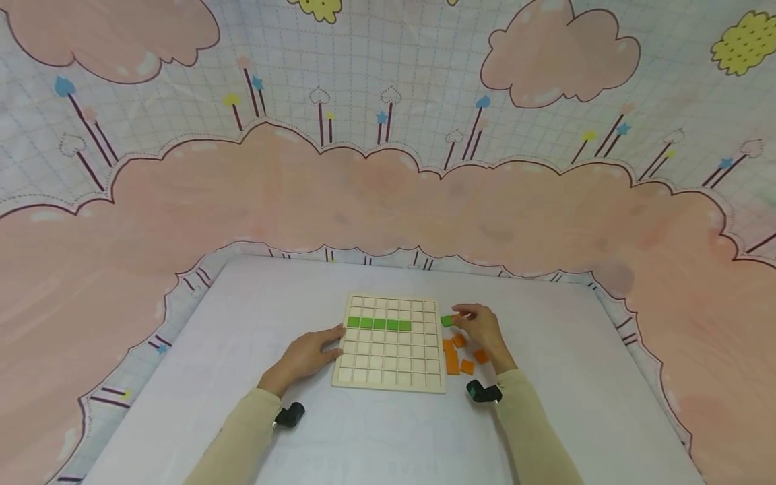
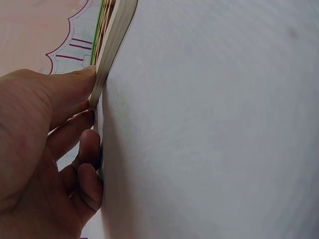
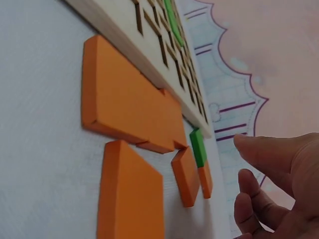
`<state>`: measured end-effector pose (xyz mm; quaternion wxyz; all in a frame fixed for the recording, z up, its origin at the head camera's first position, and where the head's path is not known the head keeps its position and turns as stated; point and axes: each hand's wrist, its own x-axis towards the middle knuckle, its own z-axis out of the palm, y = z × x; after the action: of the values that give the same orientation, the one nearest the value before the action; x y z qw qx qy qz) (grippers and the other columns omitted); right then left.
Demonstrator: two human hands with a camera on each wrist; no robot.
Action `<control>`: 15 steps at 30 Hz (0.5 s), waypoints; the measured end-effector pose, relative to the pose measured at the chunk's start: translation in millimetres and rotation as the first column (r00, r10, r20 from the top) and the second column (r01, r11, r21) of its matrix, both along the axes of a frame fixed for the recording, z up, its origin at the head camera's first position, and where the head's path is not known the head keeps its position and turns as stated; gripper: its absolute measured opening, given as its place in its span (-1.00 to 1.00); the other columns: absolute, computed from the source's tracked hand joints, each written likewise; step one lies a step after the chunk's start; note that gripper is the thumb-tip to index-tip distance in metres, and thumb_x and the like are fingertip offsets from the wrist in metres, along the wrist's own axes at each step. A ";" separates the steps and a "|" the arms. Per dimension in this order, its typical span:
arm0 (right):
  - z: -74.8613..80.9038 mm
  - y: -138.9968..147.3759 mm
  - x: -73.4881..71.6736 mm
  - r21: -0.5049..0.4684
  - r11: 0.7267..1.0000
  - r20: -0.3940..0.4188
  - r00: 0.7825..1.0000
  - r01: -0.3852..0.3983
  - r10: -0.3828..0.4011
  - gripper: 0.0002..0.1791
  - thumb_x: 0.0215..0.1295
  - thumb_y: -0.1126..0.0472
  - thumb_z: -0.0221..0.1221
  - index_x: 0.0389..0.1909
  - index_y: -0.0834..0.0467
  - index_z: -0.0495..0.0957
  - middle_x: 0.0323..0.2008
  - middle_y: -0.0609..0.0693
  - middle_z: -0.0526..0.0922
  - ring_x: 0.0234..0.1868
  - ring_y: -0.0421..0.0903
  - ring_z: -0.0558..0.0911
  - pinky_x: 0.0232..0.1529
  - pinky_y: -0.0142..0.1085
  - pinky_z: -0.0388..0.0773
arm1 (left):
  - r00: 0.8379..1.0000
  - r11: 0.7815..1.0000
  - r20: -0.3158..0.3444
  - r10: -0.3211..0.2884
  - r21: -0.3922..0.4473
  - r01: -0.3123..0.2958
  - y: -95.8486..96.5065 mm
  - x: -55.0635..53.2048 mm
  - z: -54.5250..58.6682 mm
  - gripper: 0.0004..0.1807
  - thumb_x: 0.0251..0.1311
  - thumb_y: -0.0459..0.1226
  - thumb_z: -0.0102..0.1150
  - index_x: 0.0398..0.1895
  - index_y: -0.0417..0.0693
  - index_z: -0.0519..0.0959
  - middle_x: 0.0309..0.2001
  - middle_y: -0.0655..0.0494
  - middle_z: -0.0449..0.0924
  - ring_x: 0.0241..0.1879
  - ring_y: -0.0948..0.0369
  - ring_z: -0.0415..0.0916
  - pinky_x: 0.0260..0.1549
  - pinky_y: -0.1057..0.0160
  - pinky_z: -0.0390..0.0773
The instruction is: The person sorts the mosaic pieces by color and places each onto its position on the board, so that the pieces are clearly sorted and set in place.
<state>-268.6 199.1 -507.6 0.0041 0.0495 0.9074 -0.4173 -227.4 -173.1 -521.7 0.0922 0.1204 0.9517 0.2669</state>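
Observation:
A square wooden grid board [image 1: 388, 387] lies flat on the white table. Green square tiles [image 1: 373, 324] fill several cells of one row in its upper half. My left hand [image 1: 306, 353] touches the board's left edge with thumb and fingertips; the left wrist view shows this hand [image 2: 45, 109] against the side of the board [image 2: 114, 45]. To the right of the board, my right hand [image 1: 481, 325] hovers by a loose green tile [image 1: 446, 320], holding nothing. In the right wrist view the green tile [image 3: 198, 148] adjoins an orange tile [image 3: 205, 180], with fingers [image 3: 266, 154] apart from both.
Several loose orange pieces lie right of the board, among them a longer orange piece [image 1: 452, 362] beside its edge and a square orange tile [image 1: 467, 366]. White tabletop [image 1: 388, 438] extends around the board. A cloud-patterned cloth [image 1: 388, 195] hangs behind.

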 end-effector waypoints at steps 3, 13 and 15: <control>-4.7 0.7 -2.1 0.013 1.000 0.022 1.000 0.013 -0.014 -0.66 0.29 0.18 0.28 0.06 0.15 0.65 -0.04 0.18 0.59 -0.12 0.05 0.49 -0.30 -0.39 0.46 | 1.000 1.000 -0.001 0.001 0.000 -0.001 0.3 0.2 -0.1 -0.41 0.31 -0.10 0.20 0.40 0.09 0.38 0.45 0.20 0.30 0.42 -0.07 0.28 0.37 -0.18 0.30; -17.4 1.0 -12.8 -0.014 0.999 0.091 0.995 0.048 -0.046 -0.65 0.25 0.21 0.25 0.07 0.13 0.65 0.00 0.20 0.52 -0.03 0.08 0.43 -0.11 -0.23 0.43 | 1.000 1.000 -0.010 0.003 -0.012 -0.003 -0.3 -2.2 -3.7 -0.41 0.30 -0.09 0.21 0.40 0.10 0.39 0.45 0.21 0.30 0.42 -0.06 0.29 0.36 -0.17 0.32; -18.3 1.2 -14.1 -0.007 0.999 0.100 0.994 0.044 -0.043 -0.64 0.24 0.20 0.25 0.07 0.11 0.66 0.00 0.19 0.51 -0.02 0.08 0.42 -0.07 -0.18 0.44 | 1.000 1.000 -0.010 0.004 -0.009 -0.004 0.1 -2.1 -3.7 -0.41 0.30 -0.09 0.21 0.40 0.10 0.39 0.45 0.21 0.31 0.42 -0.05 0.30 0.36 -0.17 0.32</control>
<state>-282.8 200.3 -525.9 0.0404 0.0901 0.9029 -0.4183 -229.5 -173.1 -525.4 0.0872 0.1193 0.9537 0.2620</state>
